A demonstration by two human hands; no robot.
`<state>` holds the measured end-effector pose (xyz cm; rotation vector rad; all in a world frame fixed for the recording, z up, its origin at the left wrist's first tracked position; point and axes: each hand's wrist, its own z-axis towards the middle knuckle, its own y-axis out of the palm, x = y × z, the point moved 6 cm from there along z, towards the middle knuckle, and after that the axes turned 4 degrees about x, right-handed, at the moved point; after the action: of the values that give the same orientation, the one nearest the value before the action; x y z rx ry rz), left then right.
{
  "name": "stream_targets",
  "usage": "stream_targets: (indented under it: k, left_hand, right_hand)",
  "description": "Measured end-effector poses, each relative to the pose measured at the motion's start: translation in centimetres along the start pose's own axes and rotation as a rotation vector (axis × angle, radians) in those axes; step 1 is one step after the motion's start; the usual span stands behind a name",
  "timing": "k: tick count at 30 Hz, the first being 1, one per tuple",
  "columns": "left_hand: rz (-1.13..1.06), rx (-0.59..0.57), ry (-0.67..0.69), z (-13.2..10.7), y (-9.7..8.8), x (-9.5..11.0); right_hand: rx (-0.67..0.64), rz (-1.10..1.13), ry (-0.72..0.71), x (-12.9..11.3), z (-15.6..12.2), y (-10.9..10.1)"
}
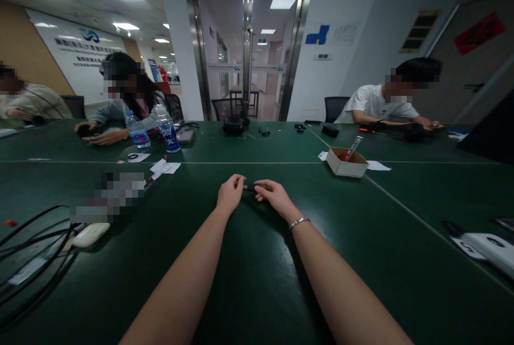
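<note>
Both arms reach forward over the dark green table [257, 259]. Between my hands lies a small, dark, stick-like object [249, 188]; it is too small to tell its kind. My left hand [232, 193] pinches it at the left end, thumb and fingers closed. At its right end, the fingertips of my right hand [273, 195] are closed on it. A silver bracelet [299, 222] circles my right wrist. Parts of the dark object are hidden behind my fingers.
Right of my hands stands an open cardboard box [347, 169] with a red-and-clear tube [352, 148]. Two bottles [167, 129], papers [165, 167] and black cables [36, 243] lie left. A white device [492, 248] is at the right edge. Several people sit around the table.
</note>
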<state>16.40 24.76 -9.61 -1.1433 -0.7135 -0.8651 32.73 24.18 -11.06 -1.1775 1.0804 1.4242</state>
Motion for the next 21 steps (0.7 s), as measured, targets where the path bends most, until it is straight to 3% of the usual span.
stream_targets:
  k: [3, 8, 10, 12, 14, 17, 19, 21]
  left_hand:
    - [-0.048, -0.035, 0.009, 0.0, 0.2, 0.3]
    - [-0.155, -0.002, -0.153, -0.2, -0.3, -0.3]
    - [-0.129, -0.001, -0.147, -0.2, -0.5, -0.4]
    - [-0.117, 0.058, -0.113, 0.0, -0.7, -0.1]
    - [-0.164, 0.194, -0.113, 0.2, -1.2, 0.6]
    - [-0.334, 0.35, -0.04, -0.7, -2.0, 4.5]
    - [-0.488, 0.324, 0.185, -2.7, -3.2, 9.9]
    - [-0.603, 0.198, 0.486, -6.4, -5.1, 16.2]
  right_hand:
    - [0.037, -0.014, 0.012, 0.2, 0.1, -0.2]
    - [0.055, 0.008, 0.02, 0.4, 0.3, -0.4]
    - [0.067, 0.017, 0.023, 0.4, 0.3, -0.5]
    - [0.078, 0.031, 0.035, 0.5, 0.3, -0.6]
    - [0.085, 0.055, 0.056, 0.5, 0.4, -0.7]
    - [0.087, 0.115, 0.08, 0.7, 0.4, -0.9]
    - [0.085, 0.143, 0.071, 0.7, 0.5, -0.9]
    - [0.076, 0.134, 0.056, 0.9, 0.7, -0.9]
